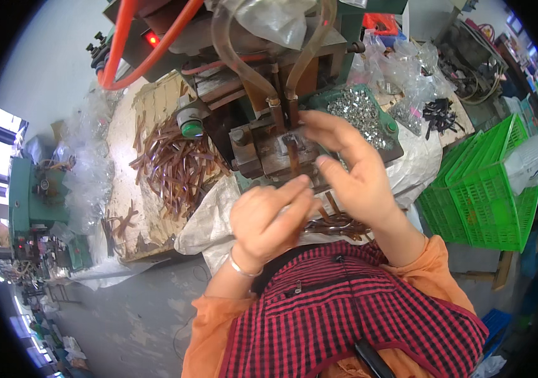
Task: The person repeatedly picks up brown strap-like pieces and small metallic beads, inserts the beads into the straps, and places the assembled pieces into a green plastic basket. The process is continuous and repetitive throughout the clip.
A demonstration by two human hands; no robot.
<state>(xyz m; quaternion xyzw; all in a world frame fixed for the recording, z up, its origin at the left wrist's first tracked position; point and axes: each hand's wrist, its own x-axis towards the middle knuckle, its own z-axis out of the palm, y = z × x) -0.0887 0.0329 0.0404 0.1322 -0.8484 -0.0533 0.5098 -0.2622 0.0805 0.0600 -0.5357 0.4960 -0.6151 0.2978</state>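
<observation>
My left hand point(269, 217) is closed, its fingertips at the near end of a brown strip point(293, 159). The strip's far end lies in the metal die point(272, 160) of a small press. To the right of the die is my right hand point(357, 167), thumb and fingers apart, the fingertips close to the press's upper tool point(293, 113). I make out nothing in its grasp, though the inner side of the fingers is partly hidden. More brown strips point(338, 225) lie in front of me, below my hands.
Left of the press is a heap of brown strips point(177, 160) on a worn board, beside a green button point(191, 128). A green tray point(387, 116) of small metal pieces stands to the right, with black pieces point(442, 116) beyond. Green crates point(480, 189) stand further right. Orange hoses point(119, 44) hang above.
</observation>
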